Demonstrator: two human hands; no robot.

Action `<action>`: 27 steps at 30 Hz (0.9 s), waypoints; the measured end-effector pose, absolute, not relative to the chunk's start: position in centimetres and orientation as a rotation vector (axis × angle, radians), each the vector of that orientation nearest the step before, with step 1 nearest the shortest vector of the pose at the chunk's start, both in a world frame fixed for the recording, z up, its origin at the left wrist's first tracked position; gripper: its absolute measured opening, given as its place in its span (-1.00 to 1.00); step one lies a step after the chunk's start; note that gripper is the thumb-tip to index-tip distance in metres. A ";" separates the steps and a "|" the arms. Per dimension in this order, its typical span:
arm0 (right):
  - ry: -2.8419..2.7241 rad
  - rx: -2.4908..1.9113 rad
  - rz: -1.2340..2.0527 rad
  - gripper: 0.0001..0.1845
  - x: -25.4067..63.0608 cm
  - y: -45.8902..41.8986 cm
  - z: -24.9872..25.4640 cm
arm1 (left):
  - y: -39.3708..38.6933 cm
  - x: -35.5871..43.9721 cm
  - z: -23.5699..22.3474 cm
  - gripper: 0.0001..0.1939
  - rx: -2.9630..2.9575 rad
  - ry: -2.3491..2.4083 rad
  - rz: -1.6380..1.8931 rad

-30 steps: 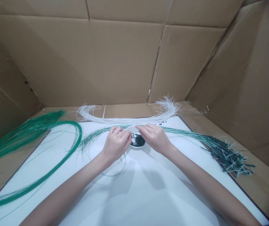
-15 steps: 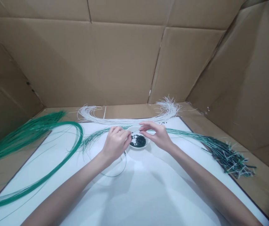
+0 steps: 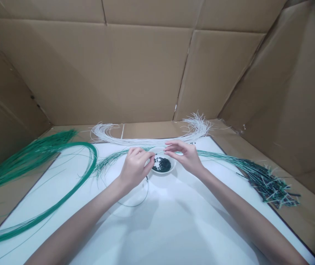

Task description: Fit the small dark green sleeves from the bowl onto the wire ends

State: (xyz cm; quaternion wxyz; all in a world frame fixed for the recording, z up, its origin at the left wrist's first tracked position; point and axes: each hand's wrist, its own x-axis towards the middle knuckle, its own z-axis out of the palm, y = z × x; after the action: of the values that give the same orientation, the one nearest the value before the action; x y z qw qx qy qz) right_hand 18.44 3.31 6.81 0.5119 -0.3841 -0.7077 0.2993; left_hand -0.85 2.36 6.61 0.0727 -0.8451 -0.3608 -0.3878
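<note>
My left hand (image 3: pixel 136 165) is closed in a pinch on a thin green cord (image 3: pixel 147 192), which hangs below it in a loop onto the white table. A few dark beads (image 3: pixel 147 177) sit on the cord under that hand. At the left fingertips is another small dark bead (image 3: pixel 156 154). My right hand (image 3: pixel 187 157) pinches the pale tip of the cord, just right of that bead. Both hands are over the rim of a white bowl (image 3: pixel 171 170), where many loose dark beads (image 3: pixel 163 165) lie.
Bundles of green cord (image 3: pixel 91 169) curve along the left side. White cords (image 3: pixel 146 141) lie at the back. Behind the bowl stretches a green bundle, its beaded ends (image 3: pixel 270 184) on the right. Cardboard walls (image 3: pixel 146 73) enclose the table (image 3: pixel 168 224).
The dark bead that was at my right fingertips is now beside my left fingertips. My right hand has shifted slightly and pinches the cord's tip; the left hand stays nearly still.
</note>
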 end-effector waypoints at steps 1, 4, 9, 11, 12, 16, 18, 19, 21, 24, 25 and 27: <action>-1.699 -0.913 0.744 -0.71 18.5 3.3 6.8 | 2.4 -0.8 6.6 -0.87 -2.542 -1.085 -1.166; -1.642 -0.866 0.844 -0.71 18.4 3.4 6.9 | 2.5 -0.8 6.7 -0.87 -2.557 -1.093 -1.159; -1.495 -0.831 1.019 -0.70 18.3 3.4 7.1 | 2.5 -0.8 6.7 -0.88 -2.560 -1.106 -1.193; -1.453 -0.831 1.060 -0.71 18.2 3.3 7.3 | 2.4 -0.9 6.8 -0.88 -2.562 -1.120 -1.210; -1.438 -0.831 1.072 -0.71 18.2 3.3 7.3 | 2.4 -0.9 6.8 -0.88 -2.565 -1.129 -1.215; -1.397 -0.829 1.088 -0.73 18.1 3.2 7.4 | 2.2 -0.8 6.8 -0.88 -2.560 -1.137 -1.248; -1.375 -0.843 1.092 -0.74 18.1 3.2 7.4 | 2.2 -0.8 6.8 -0.88 -2.556 -1.128 -1.269; -1.365 -0.852 1.096 -0.74 18.0 3.2 7.4 | 2.2 -0.8 6.8 -0.87 -2.556 -1.122 -1.277; -1.352 -0.863 1.105 -0.73 18.0 3.2 7.3 | 2.3 -0.8 6.8 -0.87 -2.555 -1.113 -1.289; -1.351 -0.858 1.108 -0.71 18.0 3.2 7.3 | 2.3 -0.8 6.8 -0.88 -2.541 -1.101 -1.310; -1.353 -0.857 1.109 -0.71 18.0 3.2 7.3 | 2.3 -0.8 6.9 -0.88 -2.537 -1.098 -1.314; -1.356 -0.856 1.111 -0.72 18.0 3.1 7.4 | 2.2 -0.8 6.9 -0.89 -2.535 -1.091 -1.309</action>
State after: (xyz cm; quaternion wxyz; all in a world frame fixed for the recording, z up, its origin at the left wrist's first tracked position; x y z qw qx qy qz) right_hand 17.96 3.12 7.40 0.5609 -0.3632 -0.5756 0.4714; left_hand -0.76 2.24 6.87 0.0436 -0.8291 -0.3568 -0.4282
